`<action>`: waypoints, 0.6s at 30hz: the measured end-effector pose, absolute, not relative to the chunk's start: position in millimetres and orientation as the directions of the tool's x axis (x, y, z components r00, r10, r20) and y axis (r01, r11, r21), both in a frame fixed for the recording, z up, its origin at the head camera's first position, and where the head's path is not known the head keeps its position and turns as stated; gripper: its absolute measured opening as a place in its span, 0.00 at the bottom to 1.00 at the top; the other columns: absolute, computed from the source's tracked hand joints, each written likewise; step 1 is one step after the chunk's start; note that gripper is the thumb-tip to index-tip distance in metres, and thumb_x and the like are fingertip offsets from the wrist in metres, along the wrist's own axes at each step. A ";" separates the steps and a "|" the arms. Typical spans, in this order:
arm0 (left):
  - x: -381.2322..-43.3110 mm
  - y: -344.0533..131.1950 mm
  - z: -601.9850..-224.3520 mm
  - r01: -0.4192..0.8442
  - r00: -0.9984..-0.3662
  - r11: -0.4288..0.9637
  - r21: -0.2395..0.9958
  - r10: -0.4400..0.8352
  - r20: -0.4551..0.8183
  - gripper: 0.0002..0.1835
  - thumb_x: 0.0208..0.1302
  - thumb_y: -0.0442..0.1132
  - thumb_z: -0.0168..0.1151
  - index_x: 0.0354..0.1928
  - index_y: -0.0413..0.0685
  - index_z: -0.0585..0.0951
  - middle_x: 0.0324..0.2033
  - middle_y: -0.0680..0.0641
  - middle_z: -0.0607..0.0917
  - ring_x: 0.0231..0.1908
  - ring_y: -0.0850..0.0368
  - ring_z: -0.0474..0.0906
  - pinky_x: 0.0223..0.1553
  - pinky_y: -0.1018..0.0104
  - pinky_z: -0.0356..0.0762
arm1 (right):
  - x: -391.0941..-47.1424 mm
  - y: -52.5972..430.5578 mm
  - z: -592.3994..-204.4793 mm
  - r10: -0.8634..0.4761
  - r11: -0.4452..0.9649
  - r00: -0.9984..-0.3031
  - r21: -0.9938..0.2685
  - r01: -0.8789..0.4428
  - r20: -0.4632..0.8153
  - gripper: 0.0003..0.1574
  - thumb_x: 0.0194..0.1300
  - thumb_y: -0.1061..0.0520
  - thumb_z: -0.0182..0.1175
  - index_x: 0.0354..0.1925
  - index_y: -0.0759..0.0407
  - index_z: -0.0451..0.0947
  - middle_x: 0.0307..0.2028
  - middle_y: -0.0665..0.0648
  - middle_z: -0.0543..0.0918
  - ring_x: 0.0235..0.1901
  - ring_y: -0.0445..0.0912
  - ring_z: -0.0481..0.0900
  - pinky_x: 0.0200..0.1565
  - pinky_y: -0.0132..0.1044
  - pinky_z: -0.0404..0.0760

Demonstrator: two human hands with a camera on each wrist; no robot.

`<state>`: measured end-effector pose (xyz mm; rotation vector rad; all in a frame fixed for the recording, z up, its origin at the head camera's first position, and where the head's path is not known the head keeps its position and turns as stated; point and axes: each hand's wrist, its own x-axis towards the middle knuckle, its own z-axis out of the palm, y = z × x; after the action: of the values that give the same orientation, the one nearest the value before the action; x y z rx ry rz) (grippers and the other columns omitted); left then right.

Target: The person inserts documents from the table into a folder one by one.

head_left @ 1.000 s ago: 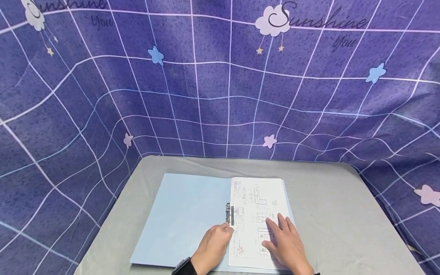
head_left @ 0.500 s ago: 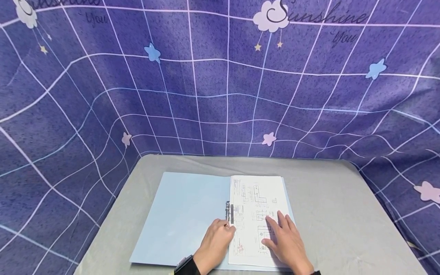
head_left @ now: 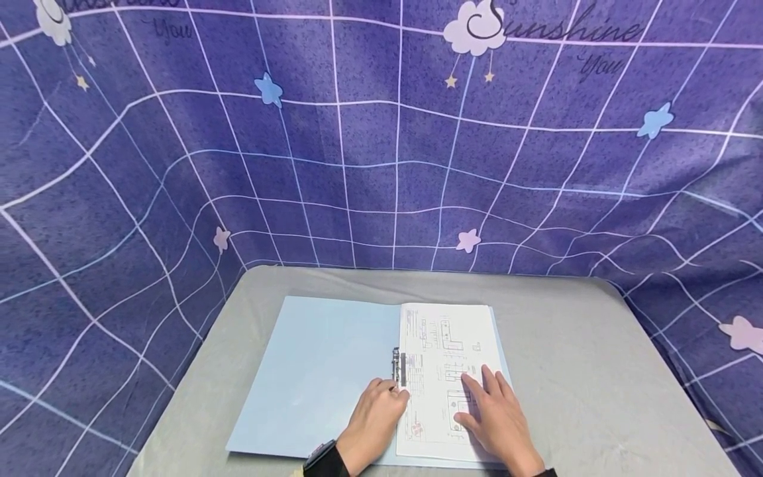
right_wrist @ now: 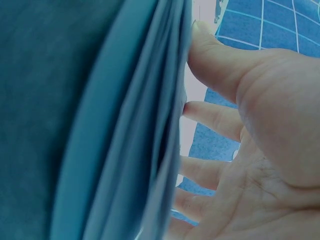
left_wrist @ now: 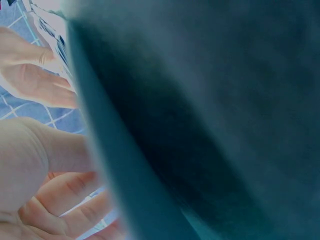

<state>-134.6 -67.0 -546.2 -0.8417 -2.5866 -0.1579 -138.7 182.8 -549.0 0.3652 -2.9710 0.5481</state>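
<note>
A light blue folder (head_left: 316, 371) lies spread on the table, its bare cover on the left. White printed sheets (head_left: 429, 417) with line drawings cover its right half. At the fold sits a metal clip (head_left: 396, 364) with a dark bar beside it. My left hand (head_left: 374, 419) curls over the lower end of this clip, thumb toward the sheets; the fingertips' grip is partly hidden. With fingers spread, my right hand (head_left: 497, 421) rests on the sheets' lower right. In the right wrist view, its fingers (right_wrist: 215, 117) touch the top page above a layered edge.
A grey-covered table (head_left: 584, 377) extends around the folder on both sides. Behind it and along its sides hangs a purple curtain (head_left: 369, 146) with a grid, stars and clouds. A dark watch (head_left: 322, 450) is on the left wrist.
My left hand has shifted slightly right and up along the clip, its thumb reaching a little further over the sheets. The right hand keeps its place, and the folder lies as before.
</note>
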 end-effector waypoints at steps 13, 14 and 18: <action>-131.3 -76.5 -544.2 0.613 -0.735 0.783 0.102 0.518 0.437 0.14 0.49 0.20 0.67 0.28 0.49 0.82 0.26 0.51 0.84 0.33 0.57 0.83 0.41 0.60 0.80 | -135.9 182.7 -550.9 -0.214 0.895 -0.966 -0.367 -0.253 0.143 0.45 0.51 0.44 0.79 0.64 0.59 0.79 0.68 0.79 0.68 0.67 0.79 0.63 0.63 0.72 0.65; -131.3 -77.2 -544.1 0.615 -0.731 0.781 0.108 0.514 0.449 0.16 0.46 0.18 0.66 0.27 0.49 0.81 0.26 0.51 0.84 0.33 0.58 0.83 0.40 0.60 0.80 | -135.9 182.6 -550.5 -0.216 0.895 -0.966 -0.366 -0.254 0.142 0.45 0.52 0.44 0.79 0.64 0.59 0.79 0.68 0.79 0.68 0.67 0.79 0.63 0.64 0.72 0.65; -131.5 -78.1 -543.7 0.621 -0.719 0.776 0.112 0.508 0.475 0.18 0.42 0.17 0.65 0.25 0.50 0.78 0.27 0.50 0.85 0.34 0.58 0.84 0.40 0.60 0.80 | -136.2 182.4 -548.6 -0.217 0.897 -0.967 -0.363 -0.251 0.133 0.45 0.53 0.43 0.79 0.65 0.59 0.78 0.69 0.79 0.67 0.68 0.78 0.62 0.65 0.71 0.64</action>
<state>-131.5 -78.1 -543.7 -0.8533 -2.5456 -0.3679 -136.2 182.4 -548.6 0.3674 -2.9724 0.5871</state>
